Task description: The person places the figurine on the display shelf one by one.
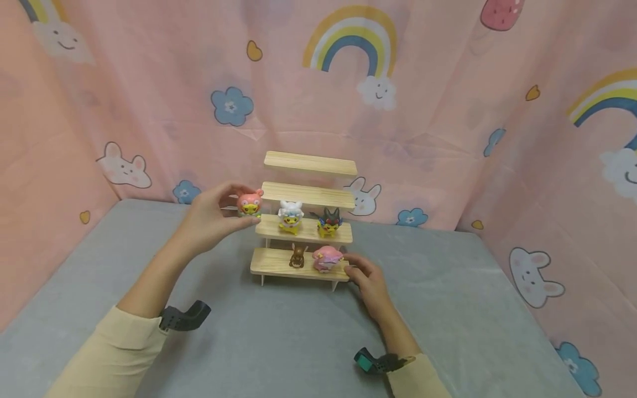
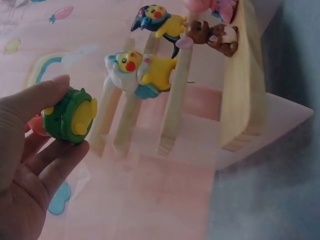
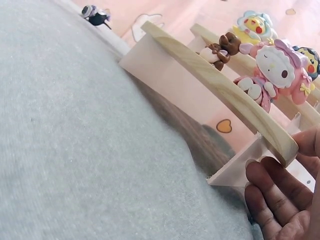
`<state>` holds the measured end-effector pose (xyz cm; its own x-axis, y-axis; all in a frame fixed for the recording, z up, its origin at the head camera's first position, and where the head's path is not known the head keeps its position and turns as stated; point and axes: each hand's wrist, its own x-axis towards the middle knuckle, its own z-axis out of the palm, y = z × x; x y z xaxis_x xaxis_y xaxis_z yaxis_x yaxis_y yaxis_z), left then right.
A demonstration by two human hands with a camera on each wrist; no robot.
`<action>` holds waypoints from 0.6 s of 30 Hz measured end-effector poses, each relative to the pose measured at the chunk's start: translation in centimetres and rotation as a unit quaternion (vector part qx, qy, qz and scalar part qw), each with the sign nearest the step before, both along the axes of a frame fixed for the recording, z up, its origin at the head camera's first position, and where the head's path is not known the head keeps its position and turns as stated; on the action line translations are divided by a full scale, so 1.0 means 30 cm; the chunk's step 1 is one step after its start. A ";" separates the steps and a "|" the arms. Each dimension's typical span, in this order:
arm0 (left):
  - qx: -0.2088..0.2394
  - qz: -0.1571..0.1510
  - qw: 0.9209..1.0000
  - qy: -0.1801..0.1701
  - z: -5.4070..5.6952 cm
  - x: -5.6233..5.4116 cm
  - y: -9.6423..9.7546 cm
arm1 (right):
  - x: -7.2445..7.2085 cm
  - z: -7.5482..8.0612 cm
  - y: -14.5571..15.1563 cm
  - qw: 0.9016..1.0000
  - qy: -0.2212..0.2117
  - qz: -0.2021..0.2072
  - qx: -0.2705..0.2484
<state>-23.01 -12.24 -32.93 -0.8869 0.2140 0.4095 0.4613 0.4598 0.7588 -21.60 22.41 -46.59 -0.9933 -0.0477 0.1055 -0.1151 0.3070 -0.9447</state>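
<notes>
My left hand (image 1: 211, 218) pinches a small figurine (image 1: 249, 203) with a pink hood, left of the tiered wooden display stand (image 1: 278, 262). The left wrist view shows the figurine's green and yellow underside (image 2: 75, 117), held off the boards between thumb and fingers. My right hand (image 1: 368, 282) grips the right end of the lowest board, some fingers beneath it in the right wrist view. That board bears a brown figurine (image 1: 297, 256) and a pink-hooded white-faced one (image 1: 327, 258). One tier up stand a white-hooded yellow figurine (image 1: 290, 216) and a dark-hooded yellow one (image 1: 329, 222).
The two upper boards, the third tier (image 1: 308, 194) and the top tier (image 1: 311, 163), bear nothing. Pale panels (image 3: 240, 162) support the stand on a grey cloth-covered table (image 1: 278, 342). A pink patterned curtain (image 1: 438, 55) hangs behind and at both sides.
</notes>
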 end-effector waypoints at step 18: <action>0.010 -0.065 0.998 -0.009 0.157 -0.093 0.161 | 0.002 0.001 0.004 1.000 0.001 0.005 0.008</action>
